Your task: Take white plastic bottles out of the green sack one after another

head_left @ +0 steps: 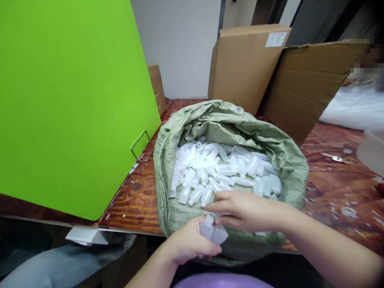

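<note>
A green woven sack (288, 160) sits open on the wooden table, filled with several small translucent white plastic bottles (216, 172). My left hand (189, 242) is closed around a small white bottle (214, 231) at the sack's near rim. My right hand (243, 210) reaches across from the right, with its fingers pinching the top of that same bottle.
A large bright green board (69, 100) leans at the left on a wire stand (141, 146). Brown cardboard boxes (246, 60) stand behind the sack. White plastic scraps litter the wooden table (336, 188) at the right. Another person's blurred figure is at the far right.
</note>
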`<state>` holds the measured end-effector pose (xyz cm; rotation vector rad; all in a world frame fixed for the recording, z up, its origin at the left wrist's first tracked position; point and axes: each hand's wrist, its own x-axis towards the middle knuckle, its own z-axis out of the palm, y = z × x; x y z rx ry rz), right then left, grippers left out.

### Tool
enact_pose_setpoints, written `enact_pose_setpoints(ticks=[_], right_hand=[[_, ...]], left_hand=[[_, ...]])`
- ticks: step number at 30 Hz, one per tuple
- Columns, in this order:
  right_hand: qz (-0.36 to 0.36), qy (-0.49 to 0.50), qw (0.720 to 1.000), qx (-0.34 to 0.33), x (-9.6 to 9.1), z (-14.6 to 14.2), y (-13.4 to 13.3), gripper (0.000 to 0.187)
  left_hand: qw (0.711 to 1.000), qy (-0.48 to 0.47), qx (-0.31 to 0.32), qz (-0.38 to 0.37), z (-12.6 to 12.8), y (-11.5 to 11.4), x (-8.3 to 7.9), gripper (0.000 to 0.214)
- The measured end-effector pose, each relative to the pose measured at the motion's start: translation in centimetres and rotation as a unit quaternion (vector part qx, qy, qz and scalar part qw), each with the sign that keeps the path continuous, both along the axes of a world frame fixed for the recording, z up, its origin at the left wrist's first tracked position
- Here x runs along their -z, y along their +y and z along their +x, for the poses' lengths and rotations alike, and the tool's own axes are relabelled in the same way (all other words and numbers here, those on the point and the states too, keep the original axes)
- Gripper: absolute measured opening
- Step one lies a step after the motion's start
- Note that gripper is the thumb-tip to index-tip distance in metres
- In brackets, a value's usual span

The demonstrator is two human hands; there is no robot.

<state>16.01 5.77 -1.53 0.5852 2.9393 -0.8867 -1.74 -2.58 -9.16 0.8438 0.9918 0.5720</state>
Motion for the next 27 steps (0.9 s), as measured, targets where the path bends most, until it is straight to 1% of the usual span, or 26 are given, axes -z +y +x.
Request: enact_pose_setpoints(ticks=[1,3,5,6,8,12,14,17,19,20,22,24,25,26,27], right_hand=[[0.005,-0.002,1.0,-0.006,0.0,0.0,-0.5,0.034],[-0.006,0.014,1.0,0.008,0.1,0.0,-1.0,0.034],[-0.028,0.048,0.998,0.027,0.2,0.2,-1.1,0.028],[-0.04,0.065,0.997,0.024,0.3,0.2,-1.1,0.023],[-0.055,0.098,0.994,-0.004,0.5,0.4,-1.2,0.017],[-0.066,0.16,0.983,-0.058,0.8,0.7,-1.9,0.017],[-0.081,0.195,0.975,-0.071,1.0,0.9,-2.3,0.019],[-0.109,0.233,0.964,-0.061,1.5,1.1,-2.5,0.02],[-0.114,0.218,0.968,-0.038,2.0,1.1,-2.7,0.018],[-0.109,0.195,0.975,-0.019,2.2,1.0,-2.7,0.021],[-0.086,0.12,0.988,0.048,2.6,1.0,-2.8,0.032],[-0.061,0.044,0.989,0.125,2.8,1.0,-2.8,0.044],[-0.054,0.028,0.987,0.151,2.8,1.1,-2.8,0.046],[-0.054,0.032,0.986,0.156,2.7,1.3,-2.7,0.043],[-0.063,0.052,0.987,0.139,2.5,1.4,-2.6,0.041]], left_hand=[[1.0,0.006,0.027,0.003,0.0,0.1,-0.1,0.03],[0.997,0.007,0.071,0.017,-0.1,0.3,-0.4,0.029],[0.994,0.0,0.106,0.036,-0.4,0.4,-0.8,0.03],[0.991,0.0,0.123,0.044,-0.6,0.4,-0.9,0.031],[0.986,0.007,0.157,0.055,-0.8,0.4,-1.4,0.031],[0.972,-0.014,0.223,0.068,-1.1,0.6,-2.0,0.036],[0.957,-0.047,0.279,0.06,-1.1,0.8,-1.9,0.04],[0.934,-0.085,0.345,0.027,-1.1,1.5,-1.4,0.051],[0.92,-0.097,0.379,0.007,-0.8,1.8,-1.2,0.059],[0.916,-0.097,0.389,0.004,-0.7,1.9,-1.1,0.06],[0.918,-0.082,0.387,0.014,-0.5,2.1,-1.1,0.056],[0.94,-0.045,0.338,0.027,-0.3,2.1,-1.3,0.05],[0.951,-0.028,0.308,0.028,-0.3,2.2,-1.3,0.049],[0.96,-0.015,0.279,0.022,-0.3,2.2,-1.4,0.049],[0.967,-0.008,0.255,0.015,-0.3,2.2,-1.4,0.049]])
